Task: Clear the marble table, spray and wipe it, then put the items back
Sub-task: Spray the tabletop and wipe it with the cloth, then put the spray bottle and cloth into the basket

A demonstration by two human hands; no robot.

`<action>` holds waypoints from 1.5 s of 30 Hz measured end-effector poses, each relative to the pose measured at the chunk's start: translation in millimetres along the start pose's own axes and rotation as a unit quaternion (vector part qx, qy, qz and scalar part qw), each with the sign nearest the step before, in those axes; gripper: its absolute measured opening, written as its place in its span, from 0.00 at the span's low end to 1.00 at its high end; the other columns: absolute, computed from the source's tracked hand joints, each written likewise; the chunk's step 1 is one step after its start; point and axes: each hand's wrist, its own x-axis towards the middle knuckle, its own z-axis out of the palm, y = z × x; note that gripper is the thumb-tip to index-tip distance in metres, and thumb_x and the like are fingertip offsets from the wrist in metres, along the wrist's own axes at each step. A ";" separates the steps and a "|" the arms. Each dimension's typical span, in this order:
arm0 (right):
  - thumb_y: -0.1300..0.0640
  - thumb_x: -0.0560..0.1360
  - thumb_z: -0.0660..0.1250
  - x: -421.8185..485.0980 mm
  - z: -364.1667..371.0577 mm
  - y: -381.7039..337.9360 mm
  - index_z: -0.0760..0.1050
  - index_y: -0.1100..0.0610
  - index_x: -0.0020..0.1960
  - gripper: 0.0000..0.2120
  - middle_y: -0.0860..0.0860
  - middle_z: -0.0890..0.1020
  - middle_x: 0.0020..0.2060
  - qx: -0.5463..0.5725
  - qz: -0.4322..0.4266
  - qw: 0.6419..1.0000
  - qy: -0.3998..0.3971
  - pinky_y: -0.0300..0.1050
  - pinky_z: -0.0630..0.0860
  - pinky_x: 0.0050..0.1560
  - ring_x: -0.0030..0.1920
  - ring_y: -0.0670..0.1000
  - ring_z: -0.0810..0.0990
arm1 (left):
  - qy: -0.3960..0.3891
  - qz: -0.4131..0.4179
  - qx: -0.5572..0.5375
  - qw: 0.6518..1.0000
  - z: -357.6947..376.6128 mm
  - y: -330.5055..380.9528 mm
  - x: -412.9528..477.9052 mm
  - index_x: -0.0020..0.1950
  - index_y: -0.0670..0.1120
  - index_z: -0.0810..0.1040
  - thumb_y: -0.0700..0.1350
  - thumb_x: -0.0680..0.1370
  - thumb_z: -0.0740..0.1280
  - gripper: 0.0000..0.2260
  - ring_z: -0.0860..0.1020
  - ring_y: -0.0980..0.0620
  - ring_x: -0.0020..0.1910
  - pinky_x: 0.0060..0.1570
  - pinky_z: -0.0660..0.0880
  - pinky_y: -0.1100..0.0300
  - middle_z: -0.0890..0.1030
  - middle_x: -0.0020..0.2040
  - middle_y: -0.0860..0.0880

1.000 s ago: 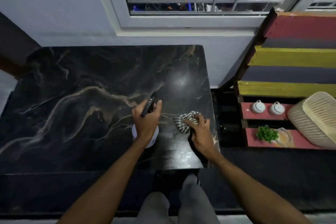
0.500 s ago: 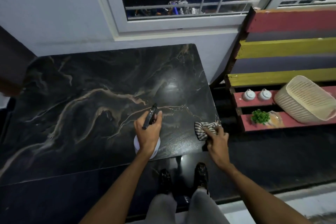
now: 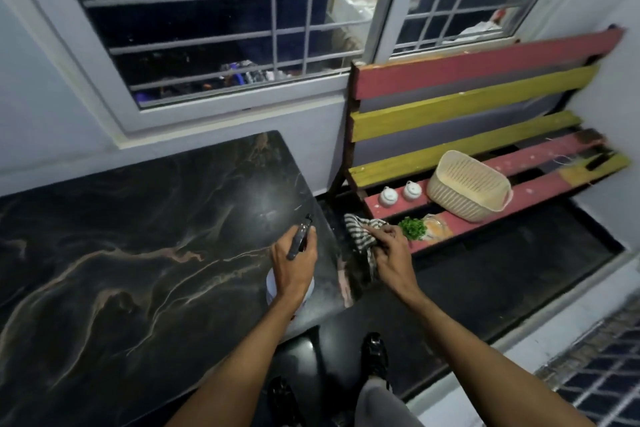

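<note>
Leaving the marble table point(image 3: 138, 218), the striped cloth point(image 3: 360, 229) is now hanging beyond the table's right edge, where a second ago it was lying on the stone under the right hand point(image 3: 391, 253). That hand is pinching the cloth in curled fingers, just short of the painted bench point(image 3: 450, 87). The left hand point(image 3: 294, 263) is still gripping the spray bottle point(image 3: 300, 240) over the table's near right corner, fingers closed round its neck; whether its base is touching the stone cannot be told. The view is swinging toward the bench, where a basket point(image 3: 467, 184), two white jars point(image 3: 388, 196) and a green sprig point(image 3: 412, 228) are sitting. Judgement: wiping is ending and the returning of items is coming due, though both hands are occupied.
</note>
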 end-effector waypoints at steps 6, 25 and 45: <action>0.74 0.72 0.62 45.4 -70.9 53.1 0.80 0.53 0.66 0.28 0.56 0.76 0.52 0.010 0.060 0.996 0.060 0.54 0.73 0.65 0.56 0.54 0.75 | -0.081 0.002 -0.032 0.996 95.0 32.7 34.7 0.37 0.43 0.71 0.48 0.82 0.67 0.16 0.71 0.54 0.31 0.36 0.68 0.57 0.72 0.30 0.52; 0.72 0.71 0.63 346.5 -238.3 385.8 0.80 0.56 0.67 0.26 0.60 0.78 0.56 0.018 0.220 0.966 0.132 0.50 0.73 0.66 0.59 0.59 0.76 | -0.314 0.030 -0.045 0.948 590.5 74.6 173.0 0.48 0.37 0.72 0.48 0.82 0.69 0.15 0.75 0.38 0.40 0.42 0.72 0.46 0.75 0.40 0.37; 0.56 0.79 0.63 472.5 -128.9 564.1 0.69 0.58 0.74 0.24 0.61 0.68 0.75 -0.111 0.261 0.950 -0.128 0.57 0.61 0.77 0.75 0.62 0.65 | -0.529 0.036 0.133 0.837 758.2 -92.2 242.2 0.65 0.41 0.70 0.37 0.66 0.83 0.33 0.78 0.38 0.48 0.47 0.74 0.51 0.79 0.52 0.44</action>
